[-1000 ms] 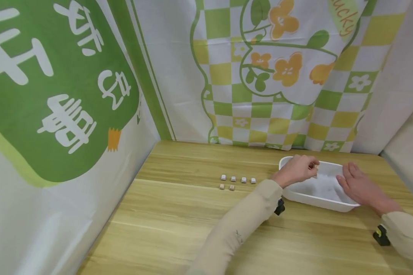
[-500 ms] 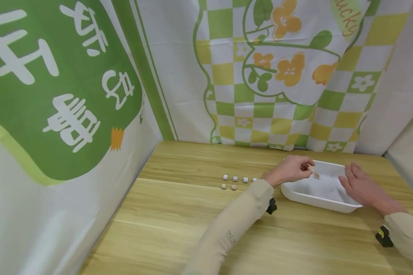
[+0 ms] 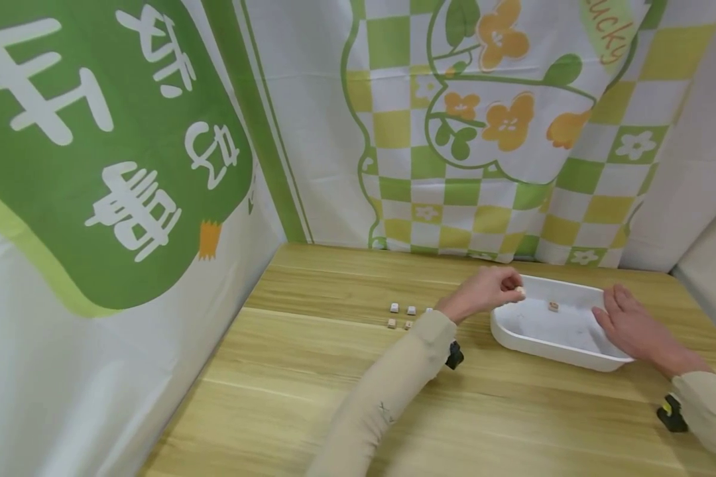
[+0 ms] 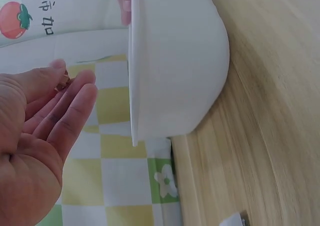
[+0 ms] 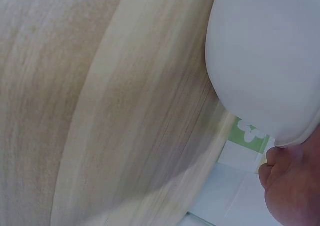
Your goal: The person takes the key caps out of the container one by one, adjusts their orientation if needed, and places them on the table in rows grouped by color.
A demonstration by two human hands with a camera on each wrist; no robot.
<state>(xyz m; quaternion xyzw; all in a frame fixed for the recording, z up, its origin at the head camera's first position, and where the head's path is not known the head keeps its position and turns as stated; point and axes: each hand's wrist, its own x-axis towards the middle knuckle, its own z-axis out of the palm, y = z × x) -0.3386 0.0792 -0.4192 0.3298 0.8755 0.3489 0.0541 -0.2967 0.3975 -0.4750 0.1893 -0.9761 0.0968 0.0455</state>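
Note:
My left hand (image 3: 483,291) pinches a small tan keycap (image 4: 63,80) between thumb and fingertips, above the left rim of a white tray (image 3: 563,356). One tan keycap (image 3: 553,307) lies inside the tray toward its back. On the tray's right end rests my right hand (image 3: 635,328), its fingers fairly straight along the rim. Left of the tray, a row of white keycaps (image 3: 394,308) sits on the table, with tan keycaps (image 3: 392,324) in a second row in front. The left forearm partly covers the right end of both rows.
The wooden table (image 3: 262,384) ends at the back against a checkered cloth (image 3: 453,192) with flowers. Green and white cloth (image 3: 215,212) hangs along the left side. Each wrist carries a black camera mount (image 3: 455,356).
My left hand has moved left, from over the tray's inside to its left rim, carrying the pinched keycap. The keycap lying in the tray has come into view. The right hand stays on the rim.

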